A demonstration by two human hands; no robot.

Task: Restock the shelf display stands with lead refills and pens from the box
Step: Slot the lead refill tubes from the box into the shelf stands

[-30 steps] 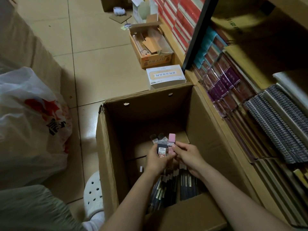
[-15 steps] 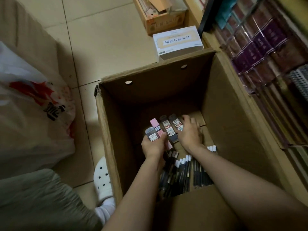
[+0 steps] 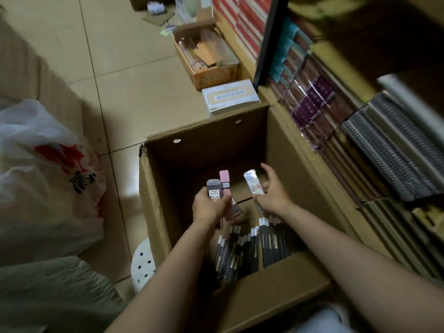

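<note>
An open cardboard box (image 3: 156, 188) stands on the floor in front of me. Both hands are inside it. My left hand (image 3: 209, 207) grips a small bunch of lead refill cases: a grey one (image 3: 213, 191) and a pink one (image 3: 225, 182) stick up from the fist. My right hand (image 3: 271, 195) holds one clear grey refill case (image 3: 253, 182) between thumb and fingers, the other fingers spread. Rows of dark pens (image 3: 249, 248) with white caps lie on the box floor below my wrists.
To the right a wooden shelf (image 3: 319, 164) holds purple-wrapped packs (image 3: 314, 102) and spiral notebooks (image 3: 394, 150). A white box (image 3: 230, 97) and an orange carton (image 3: 211, 58) sit on the tiled floor behind. A white plastic bag (image 3: 43, 179) lies at the left.
My right hand has picked one refill case off the box floor and lifted it apart from the bunch in my left hand. The view has tilted back up toward the shelf.
</note>
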